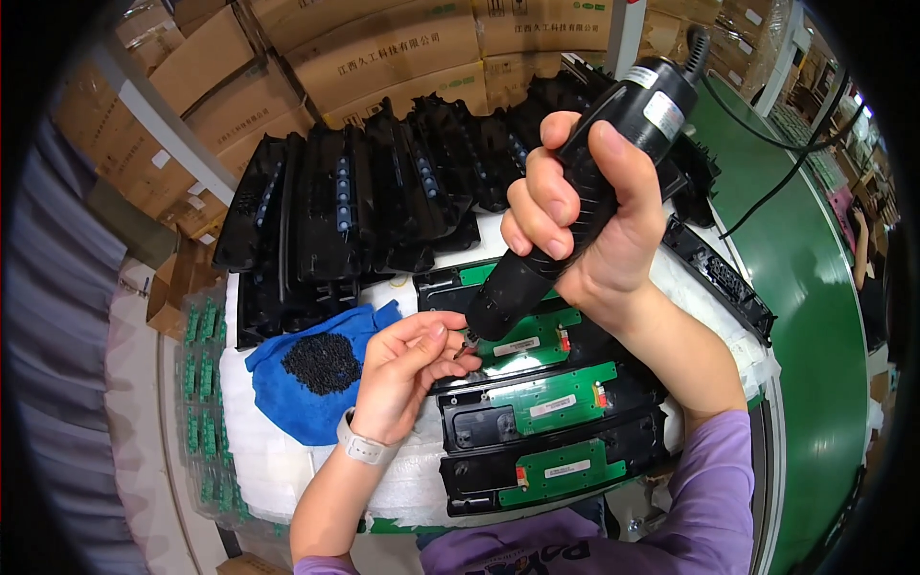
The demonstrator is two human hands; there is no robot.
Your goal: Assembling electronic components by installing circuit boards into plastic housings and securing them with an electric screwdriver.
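Note:
My right hand (599, 216) is wrapped round a black electric screwdriver (517, 283), which slants down to the left. Its tip meets the fingers of my left hand (398, 369), closed in a pinch by the bit; whatever small thing they hold is too hidden to name. Beneath the tip lies a black plastic panel with a green circuit board (508, 362). Two similar panels lie nearer me, each with a green board (527, 414) and a small red-and-white connector. To the left, a heap of tiny black screws (322, 363) rests on a blue cloth (287, 417).
Rows of black plastic housings (321, 211) are stacked at the back, before brown cartons (383, 57). Green boards in clear trays (203, 412) stand at the left. Another black part (719, 278) lies right of my arm, beside a green conveyor (800, 316). The screwdriver's cable (767, 139) hangs at the upper right.

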